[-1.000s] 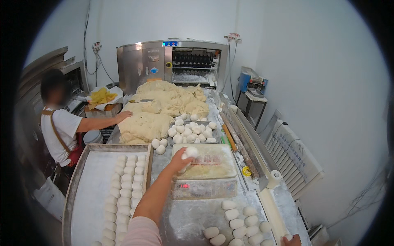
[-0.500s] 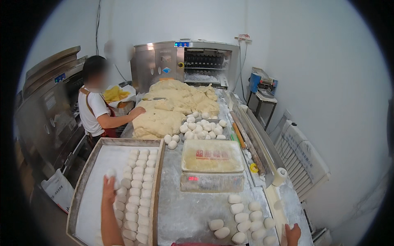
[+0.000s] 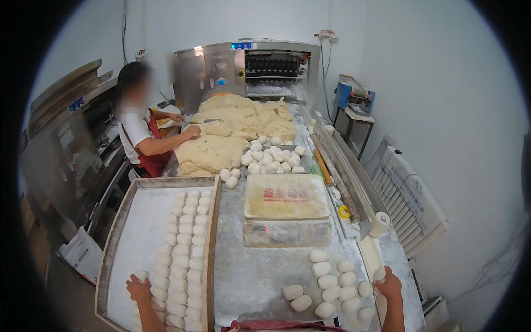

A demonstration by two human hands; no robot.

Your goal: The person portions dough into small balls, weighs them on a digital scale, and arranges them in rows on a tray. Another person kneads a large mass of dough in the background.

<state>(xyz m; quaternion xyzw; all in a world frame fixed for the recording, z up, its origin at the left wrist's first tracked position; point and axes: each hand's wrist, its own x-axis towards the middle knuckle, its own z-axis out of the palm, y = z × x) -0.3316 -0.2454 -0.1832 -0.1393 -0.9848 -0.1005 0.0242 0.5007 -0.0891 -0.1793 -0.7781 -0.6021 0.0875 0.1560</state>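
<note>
My left hand (image 3: 138, 288) is over the wooden tray (image 3: 211, 243), its fingers closed on a white dough piece (image 3: 142, 275) beside the left side of the rows. Inside the tray, several rows of smooth oval dough pieces (image 3: 181, 260) lie on a white lining. At the table's right edge, my right hand (image 3: 390, 284) has its fingers around another dough piece (image 3: 379, 274) on a pale strip. Between my hands, loose oval dough pieces (image 3: 330, 293) rest on the metal table (image 3: 238, 276).
A floury scale (image 3: 287, 216) stands mid-table, with round dough balls (image 3: 271, 159) behind it. Farther back lies a large dough mass (image 3: 243, 122) before a steel machine (image 3: 210, 74). A co-worker (image 3: 138, 127) touches the dough at the left. A rolling pin (image 3: 337, 177) lies along the right.
My left hand has come nearer along the tray with the dough piece. My right hand has moved forward and is now more fully in view. The co-worker has both hands near the dough.
</note>
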